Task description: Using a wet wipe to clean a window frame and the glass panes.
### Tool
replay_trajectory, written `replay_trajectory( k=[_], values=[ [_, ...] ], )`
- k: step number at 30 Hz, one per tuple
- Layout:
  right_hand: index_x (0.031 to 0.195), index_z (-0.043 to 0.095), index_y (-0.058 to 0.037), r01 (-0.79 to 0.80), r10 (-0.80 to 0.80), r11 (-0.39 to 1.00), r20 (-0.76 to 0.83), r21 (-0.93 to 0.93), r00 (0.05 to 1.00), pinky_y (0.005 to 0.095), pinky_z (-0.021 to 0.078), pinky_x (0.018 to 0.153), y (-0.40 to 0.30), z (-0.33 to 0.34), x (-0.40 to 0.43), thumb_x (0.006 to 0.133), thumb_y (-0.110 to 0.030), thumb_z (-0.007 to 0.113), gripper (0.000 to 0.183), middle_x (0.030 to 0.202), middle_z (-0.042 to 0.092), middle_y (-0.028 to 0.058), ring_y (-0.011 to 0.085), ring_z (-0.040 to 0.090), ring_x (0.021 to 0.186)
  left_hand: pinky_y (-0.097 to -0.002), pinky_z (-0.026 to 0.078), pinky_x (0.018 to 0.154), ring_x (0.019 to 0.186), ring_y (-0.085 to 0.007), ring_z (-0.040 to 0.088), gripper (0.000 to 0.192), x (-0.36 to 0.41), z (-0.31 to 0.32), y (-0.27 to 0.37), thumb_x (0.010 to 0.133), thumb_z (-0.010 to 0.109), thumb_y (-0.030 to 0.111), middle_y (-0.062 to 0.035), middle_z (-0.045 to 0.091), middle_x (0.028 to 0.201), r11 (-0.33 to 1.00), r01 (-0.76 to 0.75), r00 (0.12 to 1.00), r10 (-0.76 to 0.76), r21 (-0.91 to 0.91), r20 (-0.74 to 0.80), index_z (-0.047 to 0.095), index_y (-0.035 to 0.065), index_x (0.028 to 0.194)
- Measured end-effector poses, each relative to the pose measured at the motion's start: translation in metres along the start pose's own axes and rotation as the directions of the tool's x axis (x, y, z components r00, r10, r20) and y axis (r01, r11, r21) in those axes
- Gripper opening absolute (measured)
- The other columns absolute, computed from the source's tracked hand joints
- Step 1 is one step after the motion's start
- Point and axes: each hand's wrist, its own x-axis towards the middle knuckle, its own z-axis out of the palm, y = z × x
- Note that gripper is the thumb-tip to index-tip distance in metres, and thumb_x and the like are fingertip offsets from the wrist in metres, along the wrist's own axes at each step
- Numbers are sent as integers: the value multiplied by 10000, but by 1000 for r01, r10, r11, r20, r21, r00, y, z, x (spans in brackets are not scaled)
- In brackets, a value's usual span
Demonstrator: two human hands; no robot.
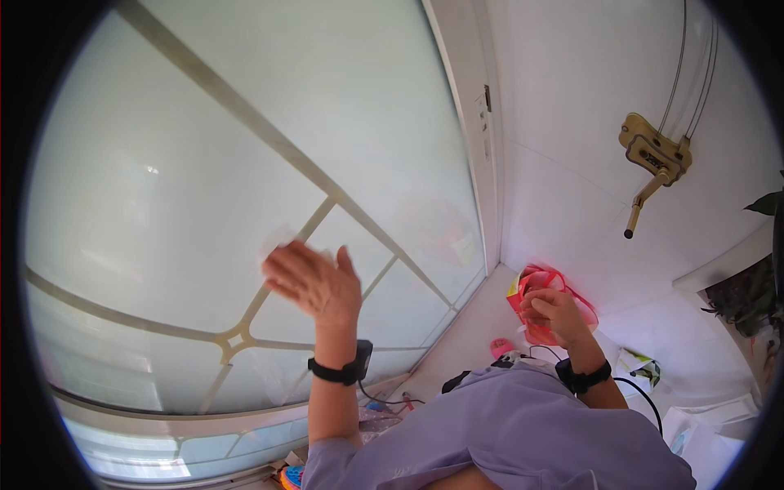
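Observation:
My left hand (313, 280) is raised over a frosted glass door panel (184, 233) with gold-coloured trim lines. Its palm faces the glass, the thumb stands apart, and the fingers are blurred. A pale smudge shows around the fingertips; whether it is a thin white sheet or a reflection I cannot tell. Whether the palm touches the glass is also unclear. My right hand (554, 313) hangs at the right with loosely bent fingers and nothing visible in them. In the view it overlaps a red plastic bag (576, 300) on the floor. Each wrist wears a black strapped device.
A white door frame (471, 122) borders the panel. A brass-coloured hand crank (655, 153) with cables is mounted on the white wall. A pink slipper (501, 348), a green and white bag (640, 367) and a dark cable (646, 398) lie low down. Plant leaves (765, 203) reach in from the right.

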Motion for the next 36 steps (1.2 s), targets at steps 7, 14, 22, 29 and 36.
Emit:
replay_trajectory(
  k=[7,14,22,29,36],
  values=[
    [1059,595,-22,12,-1,996,-130,85,992,265,508,722,5,-39,7,917,-106,519,182,926,649,66,151,627,805,-497,168,1090,1365,-323,241,661,49,25,96,854,566,404,-156,326,1449,939,-341,927,344,-45,153,427,-25,1337],
    [1029,593,2,76,-47,987,-199,143,979,290,525,719,6,-83,20,904,-76,528,161,925,650,82,148,632,763,-486,205,1097,1351,-254,312,532,36,31,110,845,576,305,-100,412,1415,769,-624,749,639,-139,172,513,4,1279],
    [993,597,14,148,-123,977,-161,151,979,239,505,666,-20,-89,42,909,-69,517,143,859,648,68,118,619,745,-591,172,1080,1394,-333,204,692,249,-63,84,892,532,400,-176,194,1504,931,-134,984,167,338,-69,307,8,1415],
    [992,597,19,109,-61,968,-208,228,976,223,492,640,-14,-91,45,906,-65,516,145,843,644,73,118,610,719,-507,195,1098,1397,-334,183,640,233,-10,172,911,497,390,-170,212,1509,924,-320,939,338,209,-56,339,18,1407],
    [971,613,-27,67,-17,983,-282,171,959,304,528,703,5,-113,26,886,-73,500,149,882,646,81,165,631,748,-427,340,1047,1263,-317,428,332,158,32,177,866,521,34,-175,489,1317,747,-635,773,617,-197,-150,568,-42,1186]
  ],
)
